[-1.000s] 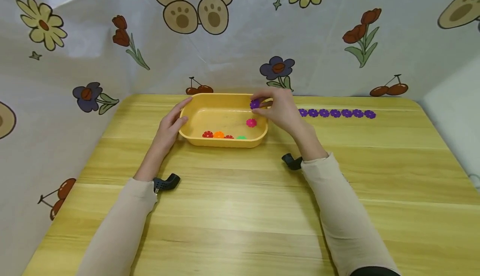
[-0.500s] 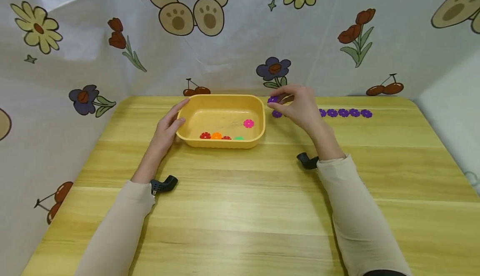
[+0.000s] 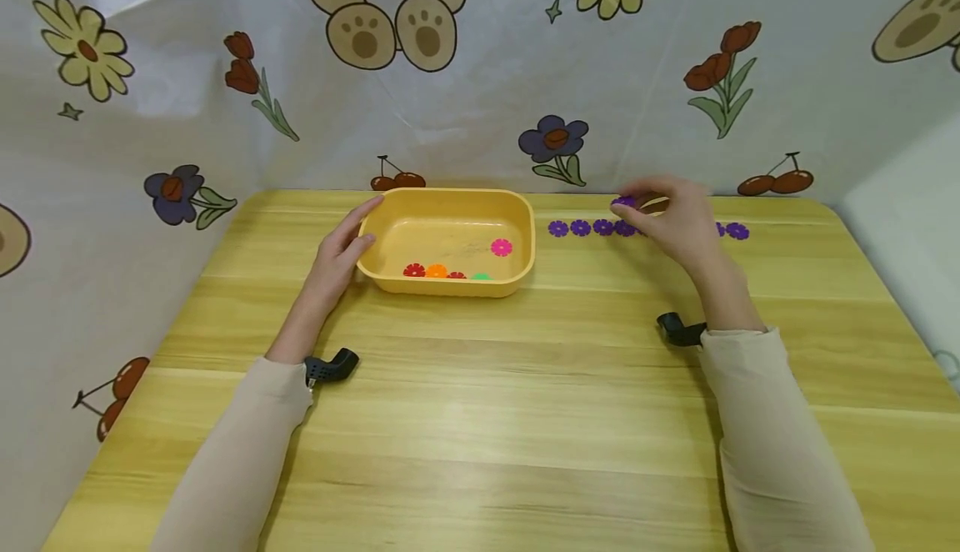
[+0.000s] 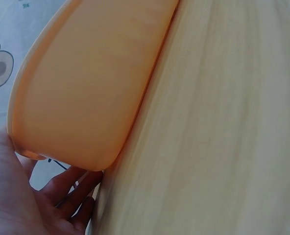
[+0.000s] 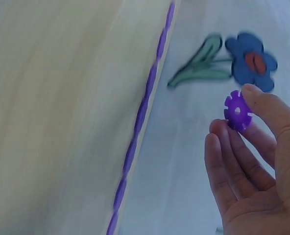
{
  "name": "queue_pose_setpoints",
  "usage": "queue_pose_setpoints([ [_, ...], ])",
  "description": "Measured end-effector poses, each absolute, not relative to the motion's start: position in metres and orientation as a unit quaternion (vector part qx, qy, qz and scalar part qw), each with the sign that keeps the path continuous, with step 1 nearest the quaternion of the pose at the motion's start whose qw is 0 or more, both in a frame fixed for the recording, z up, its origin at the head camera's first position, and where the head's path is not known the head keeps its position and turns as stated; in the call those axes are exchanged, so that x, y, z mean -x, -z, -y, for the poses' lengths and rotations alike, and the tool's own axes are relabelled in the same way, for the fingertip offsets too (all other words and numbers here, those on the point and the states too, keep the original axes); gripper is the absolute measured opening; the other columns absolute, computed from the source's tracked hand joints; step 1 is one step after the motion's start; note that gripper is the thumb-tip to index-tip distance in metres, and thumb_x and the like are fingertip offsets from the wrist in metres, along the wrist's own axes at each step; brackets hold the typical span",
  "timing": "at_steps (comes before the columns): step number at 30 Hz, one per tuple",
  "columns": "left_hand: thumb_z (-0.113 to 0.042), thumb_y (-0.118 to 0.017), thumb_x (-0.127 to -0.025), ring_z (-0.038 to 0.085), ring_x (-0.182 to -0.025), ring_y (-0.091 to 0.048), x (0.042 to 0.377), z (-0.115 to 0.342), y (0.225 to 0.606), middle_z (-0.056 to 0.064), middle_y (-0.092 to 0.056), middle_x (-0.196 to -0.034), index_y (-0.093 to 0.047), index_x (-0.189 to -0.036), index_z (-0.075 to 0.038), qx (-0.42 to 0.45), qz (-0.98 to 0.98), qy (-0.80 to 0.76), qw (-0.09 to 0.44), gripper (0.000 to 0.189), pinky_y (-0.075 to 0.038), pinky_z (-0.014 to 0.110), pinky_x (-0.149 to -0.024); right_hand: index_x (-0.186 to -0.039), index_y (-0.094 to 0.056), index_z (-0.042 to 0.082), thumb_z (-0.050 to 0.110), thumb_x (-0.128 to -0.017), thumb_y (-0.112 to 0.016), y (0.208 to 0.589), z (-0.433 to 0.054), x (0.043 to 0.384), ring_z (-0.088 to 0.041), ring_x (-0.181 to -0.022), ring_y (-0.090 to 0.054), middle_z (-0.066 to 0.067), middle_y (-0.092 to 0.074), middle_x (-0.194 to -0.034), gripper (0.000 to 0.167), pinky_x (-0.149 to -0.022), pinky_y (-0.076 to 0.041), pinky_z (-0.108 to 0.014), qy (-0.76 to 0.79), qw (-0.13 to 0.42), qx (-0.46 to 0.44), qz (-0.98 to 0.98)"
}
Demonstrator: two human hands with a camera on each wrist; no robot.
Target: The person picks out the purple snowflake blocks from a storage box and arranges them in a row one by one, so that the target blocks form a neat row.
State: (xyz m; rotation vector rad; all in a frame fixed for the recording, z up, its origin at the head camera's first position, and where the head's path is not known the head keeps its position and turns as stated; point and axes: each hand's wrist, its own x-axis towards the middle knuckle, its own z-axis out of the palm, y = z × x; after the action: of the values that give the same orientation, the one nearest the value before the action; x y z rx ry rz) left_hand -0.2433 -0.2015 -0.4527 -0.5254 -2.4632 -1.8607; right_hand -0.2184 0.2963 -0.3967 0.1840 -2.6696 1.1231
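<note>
My right hand pinches a purple notched plastic disc between thumb and fingertips. It holds the disc just above a row of similar purple discs near the table's back edge, hiding part of the row. My left hand grips the left end of a yellow plastic tray, thumb at the rim. In the left wrist view, its fingers bend by the tray's end wall. Inside the tray lie a pink disc, an orange disc, a green disc and red ones.
A wooden table extends in front of the tray. Behind it hangs a white cloth printed with flowers, cherries and bear feet. Dark wrist cameras sit at both cuffs.
My right hand has carried the purple disc from over the tray's right end rightward to above the row. The left hand has stayed at the tray.
</note>
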Motion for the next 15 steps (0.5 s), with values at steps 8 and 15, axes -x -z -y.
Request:
queue_pose_setpoints([
  [8, -0.012, -0.05, -0.109, 0.027, -0.154, -0.04, 0.242, 0.204, 0.453, -0.001, -0.037, -0.17, -0.047, -0.161, -0.028, 0.16, 0.79, 0.592, 0.006, 0.054, -0.048, 0.013, -0.105, -0.122, -0.077, 0.005, 0.036, -0.098, -0.075, 0.398, -0.341, 0.211, 0.002, -0.09, -0.065, -0.02, -0.076, -0.116, 0.039, -0.072, -0.048, -0.001, -0.351, 0.137, -0.035, 0.926],
  [15, -0.013, -0.051, -0.109, 0.024, -0.155, -0.039, 0.243, 0.203, 0.451, -0.003, -0.037, -0.17, -0.047, -0.161, -0.027, 0.165, 0.787, 0.594, 0.007, 0.053, -0.047, 0.014, -0.108, -0.13, -0.073, 0.005, 0.044, -0.097, -0.074, 0.401, -0.39, 0.202, 0.02, -0.087, -0.051, -0.017, -0.074, -0.124, 0.051, -0.07, -0.045, 0.0, -0.338, 0.137, 0.031, 0.931],
])
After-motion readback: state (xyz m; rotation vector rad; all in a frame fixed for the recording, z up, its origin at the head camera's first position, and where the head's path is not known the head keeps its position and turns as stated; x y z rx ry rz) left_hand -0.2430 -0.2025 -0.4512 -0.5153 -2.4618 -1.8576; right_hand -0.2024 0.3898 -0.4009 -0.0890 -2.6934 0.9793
